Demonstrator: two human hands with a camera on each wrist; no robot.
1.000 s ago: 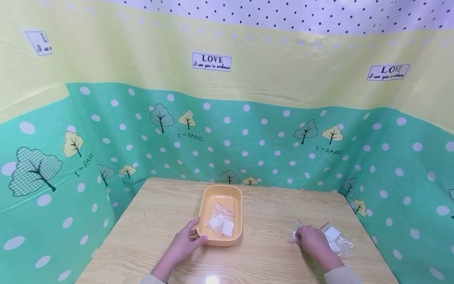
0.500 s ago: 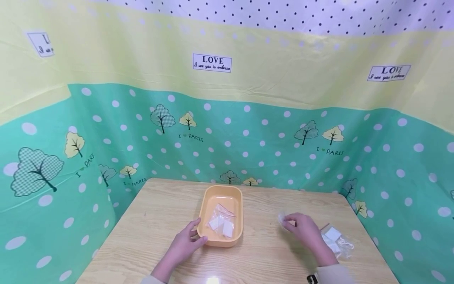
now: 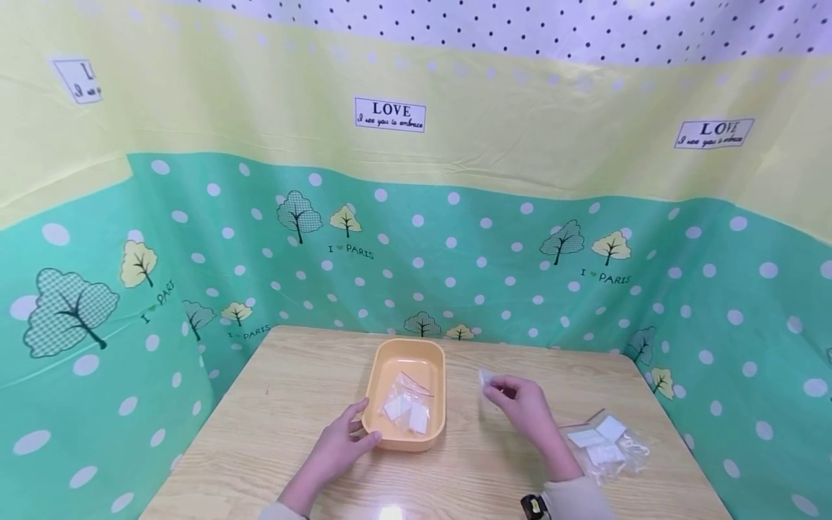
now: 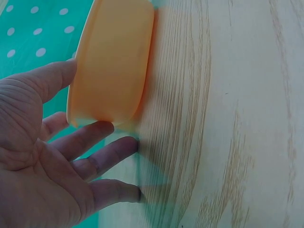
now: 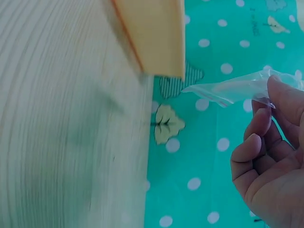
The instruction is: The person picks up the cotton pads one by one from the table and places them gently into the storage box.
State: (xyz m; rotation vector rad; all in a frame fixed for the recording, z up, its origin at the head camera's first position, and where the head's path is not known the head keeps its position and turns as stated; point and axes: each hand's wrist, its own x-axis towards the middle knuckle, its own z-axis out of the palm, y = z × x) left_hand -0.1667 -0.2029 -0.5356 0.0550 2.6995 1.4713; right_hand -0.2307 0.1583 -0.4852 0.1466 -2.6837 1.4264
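A light-orange plastic tray (image 3: 409, 444) stands on the table. My left hand (image 3: 336, 444) holds its near-left corner, thumb on the near side and fingers along the left. In the left wrist view, the thumb (image 4: 59, 76) meets the rim while two lower fingers stand apart from the wall. Inside the tray lies a clear zip bag (image 3: 406, 408) with white pieces. My right hand (image 3: 520, 408), to the tray's right and above the table, pinches another small clear zip bag (image 5: 237, 88) between thumb and fingers. Its contents are hard to make out.
Several clear zip bags (image 3: 604, 444) with white square pieces lie in a pile on the right of the wooden table (image 3: 312, 354). A green and yellow patterned curtain (image 3: 448, 260) encloses the back and sides.
My right hand has lifted a zip bag from beside the pile and carried it left towards the tray. More of the pile shows now. My left hand stays at the tray.
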